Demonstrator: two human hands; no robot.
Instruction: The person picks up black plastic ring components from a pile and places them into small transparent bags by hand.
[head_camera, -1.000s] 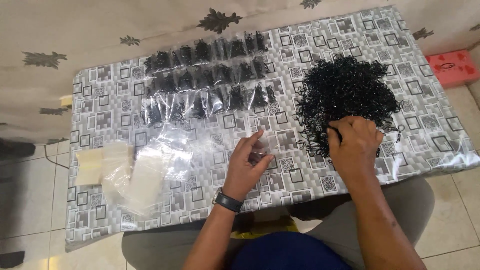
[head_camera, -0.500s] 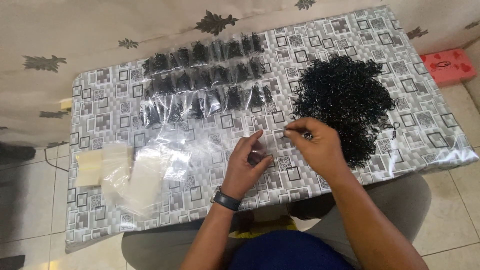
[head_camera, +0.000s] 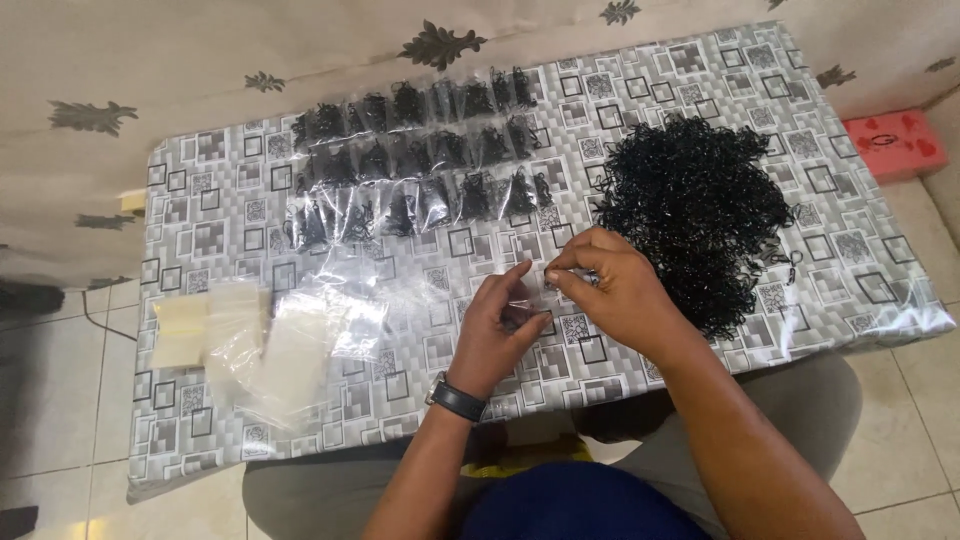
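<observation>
A big heap of small black rubber bands (head_camera: 695, 210) lies on the right of a low table covered with a grey square-patterned cloth (head_camera: 200, 200). My left hand (head_camera: 497, 330) holds a small clear plastic bag (head_camera: 520, 298) open just above the table's middle. My right hand (head_camera: 610, 290) pinches a few black bands at its fingertips, right at the bag's mouth and touching my left fingers. A dark watch (head_camera: 457, 400) sits on my left wrist.
Rows of small clear bags filled with black bands (head_camera: 415, 170) lie at the back centre. Stacks of empty clear bags (head_camera: 260, 340) rest at the front left. A red box (head_camera: 885, 142) stands on the tiled floor at right; a patterned curtain hangs behind.
My right hand left the black heap and moved left with a pinch of bands to the bag in my left hand. The left hand stayed in place.
</observation>
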